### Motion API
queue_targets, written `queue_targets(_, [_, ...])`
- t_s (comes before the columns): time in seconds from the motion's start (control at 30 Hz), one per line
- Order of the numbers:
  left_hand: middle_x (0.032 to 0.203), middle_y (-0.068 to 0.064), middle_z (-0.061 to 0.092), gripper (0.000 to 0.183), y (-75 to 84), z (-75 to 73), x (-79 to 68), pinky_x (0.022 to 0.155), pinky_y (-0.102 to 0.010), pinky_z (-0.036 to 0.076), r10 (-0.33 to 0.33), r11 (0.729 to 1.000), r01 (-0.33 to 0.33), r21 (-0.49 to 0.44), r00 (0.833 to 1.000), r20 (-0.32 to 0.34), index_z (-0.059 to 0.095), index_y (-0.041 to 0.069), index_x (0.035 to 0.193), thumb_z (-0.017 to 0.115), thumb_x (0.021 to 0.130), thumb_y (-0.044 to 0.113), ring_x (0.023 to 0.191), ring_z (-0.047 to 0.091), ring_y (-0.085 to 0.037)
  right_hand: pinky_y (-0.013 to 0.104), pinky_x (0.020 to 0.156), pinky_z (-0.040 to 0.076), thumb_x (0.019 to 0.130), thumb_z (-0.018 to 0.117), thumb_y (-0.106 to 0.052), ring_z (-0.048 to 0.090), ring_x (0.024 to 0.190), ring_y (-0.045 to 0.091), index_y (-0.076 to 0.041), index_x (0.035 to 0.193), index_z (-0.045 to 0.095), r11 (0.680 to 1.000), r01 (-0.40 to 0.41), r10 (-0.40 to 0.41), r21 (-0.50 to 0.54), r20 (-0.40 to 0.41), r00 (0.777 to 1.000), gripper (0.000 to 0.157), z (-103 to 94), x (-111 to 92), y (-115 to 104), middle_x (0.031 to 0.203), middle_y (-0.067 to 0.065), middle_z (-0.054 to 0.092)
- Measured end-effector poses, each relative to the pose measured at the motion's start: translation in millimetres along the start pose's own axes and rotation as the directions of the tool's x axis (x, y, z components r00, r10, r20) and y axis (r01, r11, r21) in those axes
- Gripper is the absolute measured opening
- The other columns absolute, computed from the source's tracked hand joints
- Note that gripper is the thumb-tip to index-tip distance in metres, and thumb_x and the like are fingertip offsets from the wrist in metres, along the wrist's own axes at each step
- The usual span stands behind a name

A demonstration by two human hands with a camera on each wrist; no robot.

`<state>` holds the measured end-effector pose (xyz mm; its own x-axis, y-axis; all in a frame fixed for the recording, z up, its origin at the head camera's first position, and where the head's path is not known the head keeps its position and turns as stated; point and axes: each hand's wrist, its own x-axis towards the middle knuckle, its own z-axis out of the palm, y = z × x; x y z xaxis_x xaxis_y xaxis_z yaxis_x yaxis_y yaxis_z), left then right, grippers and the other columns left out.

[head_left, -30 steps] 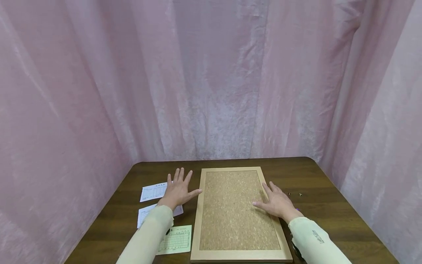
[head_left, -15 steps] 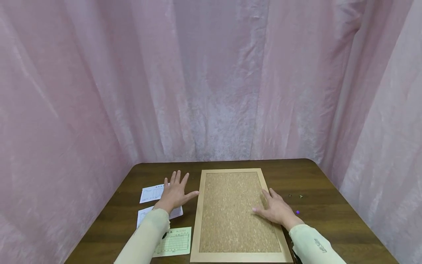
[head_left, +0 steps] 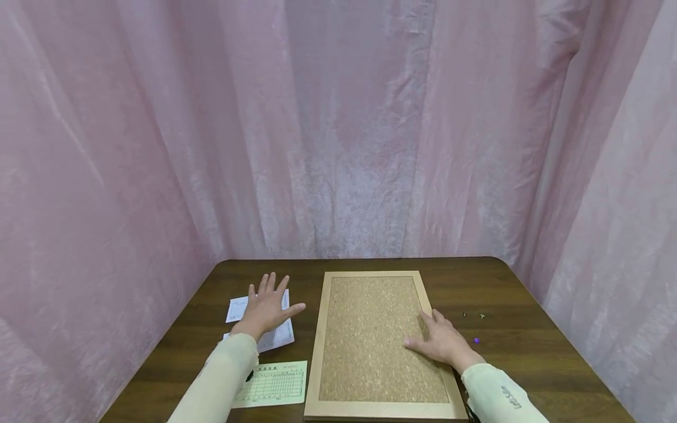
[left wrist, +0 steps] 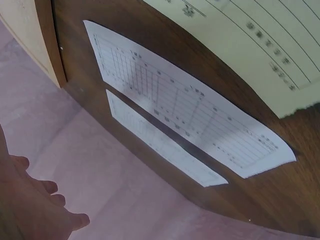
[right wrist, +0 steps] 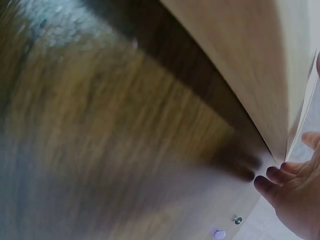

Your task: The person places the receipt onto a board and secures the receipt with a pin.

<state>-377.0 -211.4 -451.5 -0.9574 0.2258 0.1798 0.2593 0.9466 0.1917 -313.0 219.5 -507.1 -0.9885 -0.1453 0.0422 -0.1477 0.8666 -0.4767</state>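
Observation:
A wood-framed cork board point(head_left: 370, 341) lies upright-oriented in the middle of the table. My left hand point(head_left: 267, 308), fingers straight and spread, hovers above two white printed slips to the board's left, partly covering them in the head view. The left wrist view has the nearer white slip point(left wrist: 185, 110) and the farther white slip point(left wrist: 155, 140) in full, apart from the hand. Closer to me is a green printed slip point(head_left: 275, 385). My right hand point(head_left: 443, 341) is at the board's right frame, its relaxed fingers along that edge and the thumb over the cork; it grips nothing.
Right of the board lie a purple push pin point(head_left: 476, 340) and two small metallic pins, one of them a brass-coloured pin point(head_left: 482, 316). A dark wooden table point(head_left: 545, 364) carries everything. Pink curtains point(head_left: 359, 129) hang behind its far edge and at both sides.
My left hand has moved left, away from the board and over the white slips. The right hand has shifted only slightly down, and the purple pin has come into full view beside it.

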Motion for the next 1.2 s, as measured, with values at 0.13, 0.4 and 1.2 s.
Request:
queue_targets(0.13, [0.162,-0.026,0.009,0.097,-4.5,-1.5,0.4,0.111,-0.07,0.001,-0.008,1.0,0.008,-0.007,1.0,-0.007,0.021,0.013,0.16,0.048,0.089,0.075,0.149,0.002,-0.044,0.073,0.095,0.035,0.083,0.066,-0.067,0.03,0.131,0.063,-0.003,0.152,0.038,1.0,-0.002,0.002,-0.025,0.0,1.0,0.098,-1.4,-1,3,0.148,0.042,0.025])
queue_targets(0.4, [0.161,-0.029,0.01,0.098,-11.8,-9.2,-2.6,0.11,-0.07,0.001,-0.025,1.0,0.025,-0.014,1.0,-0.002,0.022,0.01,0.159,0.048,0.089,0.075,0.148,0.004,-0.046,0.074,0.097,0.032,0.084,0.064,-0.069,0.029,0.131,0.063,-0.005,0.152,0.039,0.998,-0.039,0.04,-0.043,0.024,0.999,0.096,-5.2,-3,7,0.147,0.042,0.029])
queue_targets(1.2, [0.157,-0.036,0.013,0.109,-64.1,-28.9,-6.0,0.109,-0.072,0.006,-0.133,0.981,0.137,-0.135,0.99,0.039,0.015,0.003,0.158,0.039,0.087,0.082,0.143,0.007,-0.054,0.071,0.098,0.034,0.083,0.064,-0.069,0.036,0.13,0.058,-0.006,0.151,0.04,0.998,-0.044,0.044,-0.044,0.011,0.999,0.096,0.1,-3,5,0.143,0.04,0.037])
